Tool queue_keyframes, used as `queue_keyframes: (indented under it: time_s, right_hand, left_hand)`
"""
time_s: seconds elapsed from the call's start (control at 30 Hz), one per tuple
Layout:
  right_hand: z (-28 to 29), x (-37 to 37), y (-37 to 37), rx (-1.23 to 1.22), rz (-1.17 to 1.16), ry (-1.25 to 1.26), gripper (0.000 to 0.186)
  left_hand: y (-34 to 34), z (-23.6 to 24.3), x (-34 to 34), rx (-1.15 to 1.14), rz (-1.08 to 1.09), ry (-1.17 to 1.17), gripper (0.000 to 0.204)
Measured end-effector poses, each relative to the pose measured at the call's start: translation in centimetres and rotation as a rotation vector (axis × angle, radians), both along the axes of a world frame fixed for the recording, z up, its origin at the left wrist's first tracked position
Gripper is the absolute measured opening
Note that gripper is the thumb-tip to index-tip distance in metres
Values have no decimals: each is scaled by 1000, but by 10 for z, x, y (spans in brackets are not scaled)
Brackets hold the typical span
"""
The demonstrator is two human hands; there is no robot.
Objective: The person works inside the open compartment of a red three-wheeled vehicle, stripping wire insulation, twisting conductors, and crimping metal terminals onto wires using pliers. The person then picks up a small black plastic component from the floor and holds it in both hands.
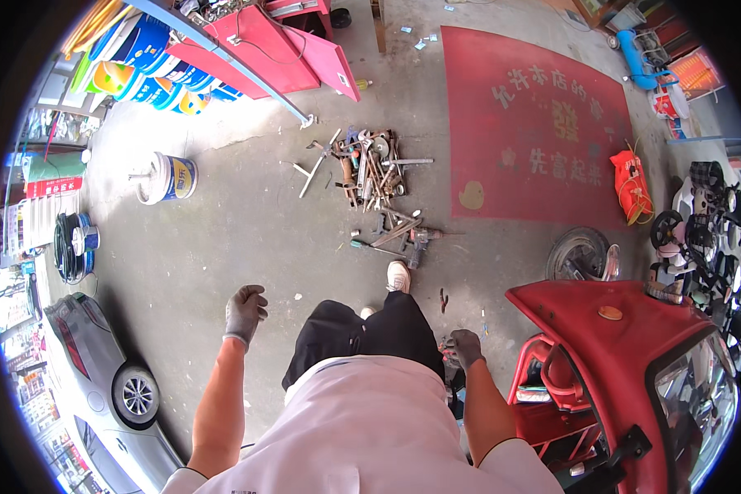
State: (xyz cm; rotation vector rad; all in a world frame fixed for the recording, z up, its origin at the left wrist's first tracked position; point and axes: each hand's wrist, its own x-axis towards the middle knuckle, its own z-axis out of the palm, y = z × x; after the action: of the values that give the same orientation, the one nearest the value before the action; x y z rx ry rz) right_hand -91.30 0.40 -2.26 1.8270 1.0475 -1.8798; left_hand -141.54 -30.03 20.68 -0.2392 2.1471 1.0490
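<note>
My left hand (245, 314), in a grey glove, hangs over the bare concrete left of my legs. Its fingers are half curled and slightly apart, with nothing seen in them. By my right thigh is my right hand (464, 347), also gloved, its fingers closed around something dark and reddish that I cannot make out. A small dark tool with red on it (444, 300) lies on the floor just ahead of that hand. Beyond my white shoe (398, 277) lies a power drill (420, 239) beside a heap of wrenches and other hand tools (374, 173).
To my right stands a red vehicle (584, 317), with a wheel (577, 253) beyond it. A red mat (510, 123) covers the floor ahead; an orange-red bag (631, 185) lies at its edge. On the left are a white bucket (173, 179) and a silver car (99, 370). Red cabinet doors (259, 49) stand ahead.
</note>
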Motion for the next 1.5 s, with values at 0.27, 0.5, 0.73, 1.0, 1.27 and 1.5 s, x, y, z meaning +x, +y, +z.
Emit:
queue_keyframes:
  time_s: [0.27,0.5,0.73,1.0,1.27,1.5]
  right_hand:
    - [51,-123,84,225,-261,126,29]
    - [41,-196,80,274,-313,-67,27]
    - [-136,-340,26,236,191,-186,36]
    - [-495,-503,158,578,39,-278,73]
    - [-500,-469,119,520,43,-117,59]
    - [-506,-502,159,819,165,-198,55]
  left_hand:
    - [-75,-54,-99,-528,-68,-159,50]
    - [-92,-144,-206,-552,-292,-409,50]
    - [18,-152,-335,-345,-157,-234,35]
    - [-153,-268,-373,-780,-290,-383,30]
    - [-59,-261,-382,-735,-221,-358,32]
    - [99,-265,-378,-395,-436,-2,32]
